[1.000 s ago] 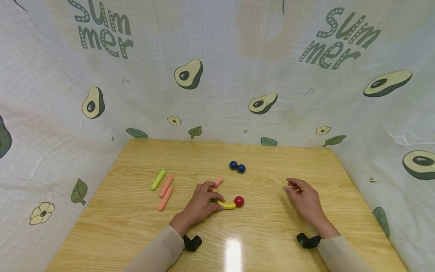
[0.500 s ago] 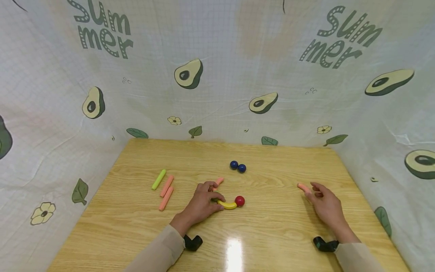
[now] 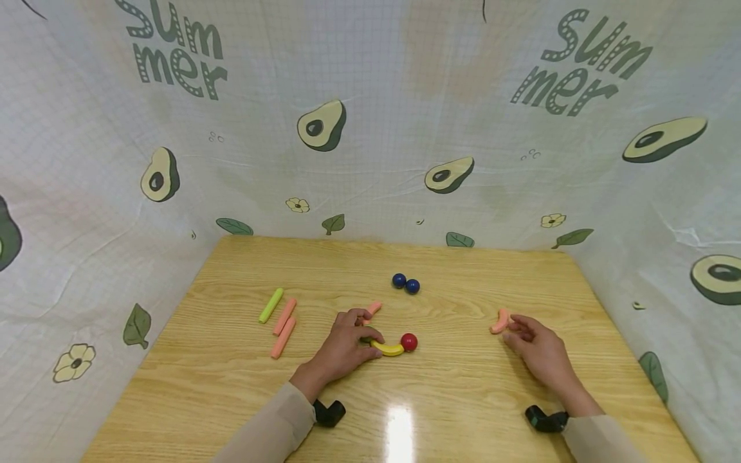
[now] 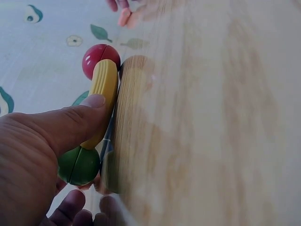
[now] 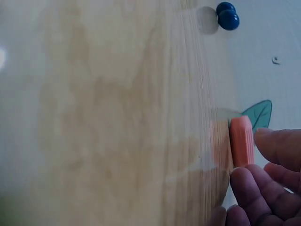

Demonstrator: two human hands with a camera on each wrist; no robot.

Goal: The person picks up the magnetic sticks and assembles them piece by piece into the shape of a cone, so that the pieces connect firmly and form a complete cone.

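Note:
My left hand (image 3: 341, 344) holds a yellow ridged, curved piece (image 4: 102, 82), with the thumb on its side. A red ball (image 3: 409, 342) touches the yellow piece's right end. A green ball (image 4: 79, 165) sits at its other end, mostly hidden by the left hand in the head view. My right hand (image 3: 538, 347) has its fingertips right at a coral curved piece (image 3: 500, 321) on the right of the table. In the right wrist view that piece stands by its reflection, with the fingers loosely bent beside it.
A lime-green stick (image 3: 271, 305) and two coral sticks (image 3: 283, 337) lie at the left of the wooden table (image 3: 451, 386). Two dark blue balls (image 3: 399, 280) sit side by side at the back. Another coral piece (image 3: 375, 307) pokes out behind the left hand. A printed cloth surrounds the table.
My right hand first moved right, then slightly back left. The coral curved piece, out of sight at first, came into view at its fingertips and has turned. My left hand stays put.

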